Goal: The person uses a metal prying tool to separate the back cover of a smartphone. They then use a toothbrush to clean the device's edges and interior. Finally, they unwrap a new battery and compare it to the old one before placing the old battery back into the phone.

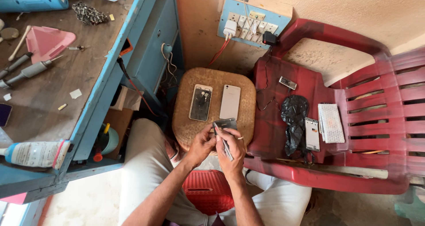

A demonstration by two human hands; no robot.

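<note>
Left hand (201, 143) grips phone part (225, 124), right hand (231, 148) grips screwdriver (224, 142) on it; opened phone (200, 102) and back cover (230, 101) lie at stool (186, 124) middle.

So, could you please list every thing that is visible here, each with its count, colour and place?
small phone part: 1, dark grey, held over the stool's front edge
thin tool: 1, grey, in the right hand
round stool: 1, tan, centre
opened phone: 1, dark inside, on stool, left
phone back cover: 1, white, on stool, right
plastic chair: 1, red, right
black bag: 1, on chair seat
small keypad phone: 1, on chair seat
socket board: 1, blue, wall
workbench: 1, blue-edged, left
glue tube: 1, white, bench edge
pink tray: 1, on bench
left hand: 1, grip on the part
right hand: 1, grip on the tool
</note>
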